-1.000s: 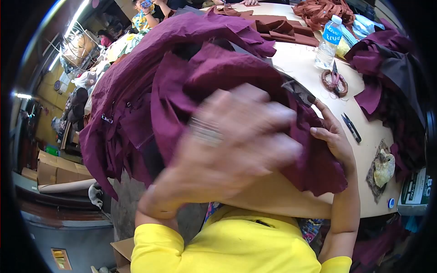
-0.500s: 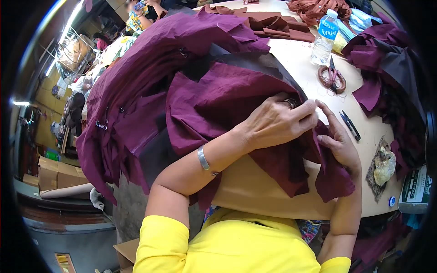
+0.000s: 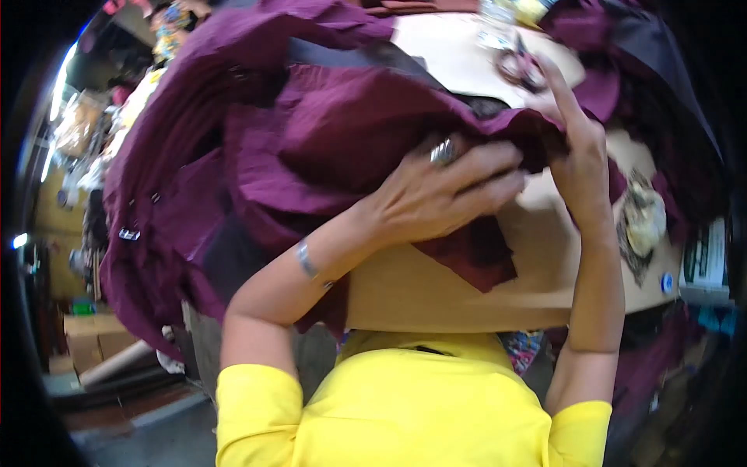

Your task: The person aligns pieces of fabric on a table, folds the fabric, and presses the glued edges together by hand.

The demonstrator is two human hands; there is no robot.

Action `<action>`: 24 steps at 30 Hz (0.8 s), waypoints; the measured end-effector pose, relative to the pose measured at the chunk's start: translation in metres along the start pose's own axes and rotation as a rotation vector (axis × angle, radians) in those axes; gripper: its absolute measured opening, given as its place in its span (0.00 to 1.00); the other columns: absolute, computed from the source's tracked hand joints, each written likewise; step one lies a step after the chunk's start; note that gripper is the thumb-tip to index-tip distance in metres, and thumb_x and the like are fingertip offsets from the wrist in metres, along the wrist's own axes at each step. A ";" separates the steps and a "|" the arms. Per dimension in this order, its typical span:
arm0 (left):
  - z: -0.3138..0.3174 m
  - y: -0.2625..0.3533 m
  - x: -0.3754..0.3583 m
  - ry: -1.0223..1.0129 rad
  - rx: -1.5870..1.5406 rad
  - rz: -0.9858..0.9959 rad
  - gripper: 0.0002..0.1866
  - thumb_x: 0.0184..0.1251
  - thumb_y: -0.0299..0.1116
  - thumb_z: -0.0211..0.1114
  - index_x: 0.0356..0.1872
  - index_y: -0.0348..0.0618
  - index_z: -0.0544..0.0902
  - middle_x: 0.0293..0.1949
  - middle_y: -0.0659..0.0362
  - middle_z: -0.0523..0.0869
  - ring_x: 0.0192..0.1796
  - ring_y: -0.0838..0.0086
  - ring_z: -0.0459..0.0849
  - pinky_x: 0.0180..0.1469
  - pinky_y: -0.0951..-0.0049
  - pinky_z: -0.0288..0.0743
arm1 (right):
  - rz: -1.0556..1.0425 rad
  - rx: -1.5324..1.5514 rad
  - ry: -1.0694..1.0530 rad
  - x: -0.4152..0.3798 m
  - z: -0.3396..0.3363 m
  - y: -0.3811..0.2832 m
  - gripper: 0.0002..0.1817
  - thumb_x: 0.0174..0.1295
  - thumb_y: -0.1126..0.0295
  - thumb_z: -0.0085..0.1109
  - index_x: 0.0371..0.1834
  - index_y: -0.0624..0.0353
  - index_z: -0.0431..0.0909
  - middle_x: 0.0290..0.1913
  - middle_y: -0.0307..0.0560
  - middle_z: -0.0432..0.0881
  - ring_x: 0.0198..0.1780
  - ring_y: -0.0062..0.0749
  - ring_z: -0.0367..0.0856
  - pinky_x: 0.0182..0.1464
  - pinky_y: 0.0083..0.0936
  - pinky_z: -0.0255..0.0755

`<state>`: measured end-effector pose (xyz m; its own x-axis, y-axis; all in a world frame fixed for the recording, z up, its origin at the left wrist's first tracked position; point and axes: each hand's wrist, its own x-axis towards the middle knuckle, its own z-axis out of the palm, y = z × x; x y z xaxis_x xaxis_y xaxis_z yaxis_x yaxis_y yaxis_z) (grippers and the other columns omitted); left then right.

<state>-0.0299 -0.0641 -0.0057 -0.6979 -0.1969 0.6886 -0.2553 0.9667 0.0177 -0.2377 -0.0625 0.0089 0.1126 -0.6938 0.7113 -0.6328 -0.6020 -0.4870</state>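
Note:
A large crumpled heap of maroon fabric [image 3: 342, 117] with dark lining and small metal zipper pulls covers the left of the table [image 3: 436, 292]. My left hand [image 3: 447, 183], with a ring and a bracelet, is at the near edge of the cloth. Its fingers are curled and blurred by motion, so their grip does not show. My right hand [image 3: 576, 144] holds the raised right edge of the same fabric between thumb and fingers, with the index finger stretched up and away. Fabric hides part of that thumb.
Beyond my right hand are scissors [image 3: 520, 68] and a water bottle [image 3: 496, 23]. More maroon and dark fabric [image 3: 654, 86] is piled at the right. A clear plastic bag [image 3: 644, 218] and a blue cap [image 3: 666, 282] lie near the right edge. A cardboard box [image 3: 97, 336] stands lower left.
My right hand has moved up, lifting the fabric's right edge, which hung lower before. My left hand has shifted left and slightly down in view. The camera view has tilted down; the black snips no longer show.

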 end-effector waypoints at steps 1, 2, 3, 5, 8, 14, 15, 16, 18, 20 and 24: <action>0.007 0.009 -0.018 -0.206 0.036 -0.032 0.23 0.58 0.35 0.63 0.57 0.50 0.74 0.56 0.60 0.75 0.52 0.64 0.76 0.52 0.61 0.71 | 0.055 -0.040 -0.048 0.008 -0.012 -0.010 0.36 0.48 0.87 0.49 0.65 0.52 0.65 0.36 0.55 0.81 0.34 0.45 0.80 0.39 0.29 0.71; 0.014 0.019 -0.036 -0.413 0.076 -0.056 0.24 0.59 0.37 0.62 0.59 0.50 0.73 0.58 0.59 0.75 0.56 0.64 0.74 0.58 0.59 0.67 | 0.113 -0.080 -0.093 0.012 -0.023 -0.016 0.34 0.49 0.89 0.46 0.64 0.57 0.66 0.42 0.58 0.82 0.43 0.41 0.83 0.48 0.23 0.70; 0.015 0.017 -0.050 -0.543 0.116 -0.095 0.24 0.59 0.37 0.62 0.59 0.50 0.73 0.57 0.59 0.75 0.56 0.64 0.74 0.58 0.59 0.67 | 0.076 -0.072 -0.132 0.014 -0.026 -0.008 0.35 0.44 0.89 0.42 0.62 0.59 0.68 0.44 0.57 0.82 0.47 0.41 0.81 0.53 0.24 0.67; 0.002 0.005 -0.060 -0.630 0.147 -0.140 0.24 0.60 0.37 0.61 0.59 0.49 0.73 0.57 0.59 0.75 0.56 0.64 0.74 0.57 0.59 0.67 | 0.003 -0.050 -0.211 0.017 -0.031 0.008 0.38 0.34 0.90 0.36 0.57 0.62 0.72 0.48 0.55 0.81 0.57 0.40 0.77 0.64 0.24 0.59; -0.036 -0.026 -0.054 -0.646 0.228 -0.157 0.23 0.60 0.37 0.61 0.58 0.49 0.73 0.56 0.58 0.75 0.55 0.65 0.75 0.57 0.60 0.68 | 0.189 -0.039 -0.243 0.021 -0.027 0.027 0.38 0.35 0.91 0.35 0.57 0.61 0.72 0.49 0.53 0.81 0.55 0.41 0.78 0.63 0.24 0.61; -0.071 -0.098 -0.043 -0.669 0.371 -0.283 0.22 0.61 0.37 0.61 0.57 0.48 0.74 0.55 0.58 0.76 0.54 0.65 0.75 0.56 0.61 0.68 | -0.322 -0.616 0.000 0.021 0.005 0.014 0.31 0.48 0.83 0.48 0.60 0.55 0.69 0.42 0.47 0.81 0.41 0.38 0.80 0.53 0.33 0.70; -0.070 -0.106 -0.043 -0.646 0.379 -0.313 0.22 0.61 0.37 0.61 0.57 0.48 0.74 0.55 0.57 0.76 0.54 0.65 0.75 0.56 0.62 0.68 | -0.359 -0.618 -0.025 0.010 0.021 0.006 0.32 0.50 0.78 0.51 0.64 0.55 0.65 0.38 0.47 0.79 0.39 0.37 0.80 0.52 0.34 0.70; -0.070 -0.111 -0.042 -0.606 0.384 -0.344 0.22 0.61 0.37 0.61 0.57 0.48 0.74 0.55 0.57 0.76 0.54 0.66 0.75 0.56 0.62 0.68 | -0.437 -0.583 -0.065 -0.004 0.033 0.003 0.35 0.52 0.73 0.51 0.68 0.56 0.58 0.26 0.47 0.78 0.36 0.40 0.79 0.50 0.34 0.71; -0.072 -0.101 -0.040 -0.488 0.392 -0.394 0.21 0.61 0.37 0.61 0.57 0.47 0.74 0.54 0.57 0.76 0.53 0.66 0.75 0.56 0.62 0.68 | -0.325 -0.533 -0.261 -0.045 0.048 -0.010 0.38 0.53 0.71 0.55 0.69 0.62 0.53 0.28 0.48 0.77 0.40 0.43 0.78 0.56 0.40 0.66; -0.074 -0.072 -0.039 -0.345 0.356 -0.417 0.21 0.62 0.38 0.61 0.56 0.47 0.74 0.54 0.57 0.77 0.53 0.66 0.76 0.55 0.63 0.68 | 0.001 -0.272 -0.541 -0.062 0.036 -0.033 0.38 0.54 0.70 0.59 0.70 0.60 0.54 0.50 0.52 0.74 0.46 0.44 0.78 0.59 0.37 0.66; -0.058 -0.003 -0.047 -0.252 0.136 -0.420 0.20 0.62 0.38 0.60 0.56 0.47 0.75 0.53 0.56 0.77 0.52 0.66 0.76 0.55 0.64 0.69 | 0.379 0.381 -0.521 -0.069 0.016 -0.032 0.39 0.54 0.67 0.64 0.69 0.59 0.55 0.61 0.53 0.72 0.50 0.45 0.79 0.58 0.35 0.68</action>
<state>0.0423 -0.0485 0.0036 -0.6519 -0.6137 0.4454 -0.6218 0.7688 0.1492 -0.2133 -0.0019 -0.0326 0.3479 -0.9214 0.1731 -0.4023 -0.3135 -0.8601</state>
